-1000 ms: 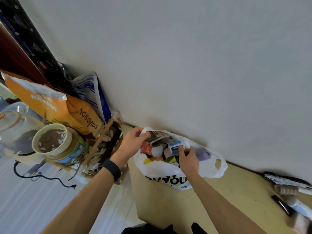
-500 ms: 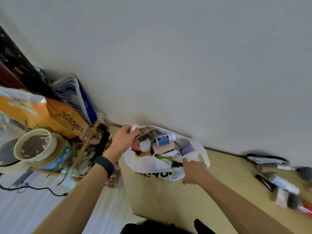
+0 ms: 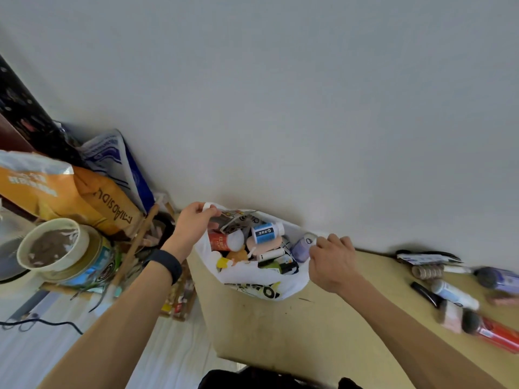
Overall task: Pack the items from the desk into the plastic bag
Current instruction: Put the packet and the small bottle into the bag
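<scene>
centre of frame: plastic bag (image 3: 261, 282) seated on the desk (image 3: 280, 332) against the wall, already loaded with bottles and tubes. left hand (image 3: 193, 223) gripping the bag's left handle at the rim; right hand (image 3: 331, 262) pinching the right rim, fingers curled on the film. mouth spread wide between the two hands.

step in hand, as judged: opening the bag for a further load. right of frame: unpacked items well apart from the bag, among them a white bottle (image 3: 453, 294), a purple bottle (image 3: 497, 279) and a red tube (image 3: 497, 335), all blurred. next move, as judged: releasing the right rim, reaching rightward along the desk, lifting one item and lowering it past the near rim, left grip kept.

room: bare desk between bag and items; wall close behind; desk's left edge just beside the bag, with clutter beyond at left of frame (orange sack (image 3: 70, 192), bowl (image 3: 53, 245)). risk of slumping on release of one rim.
</scene>
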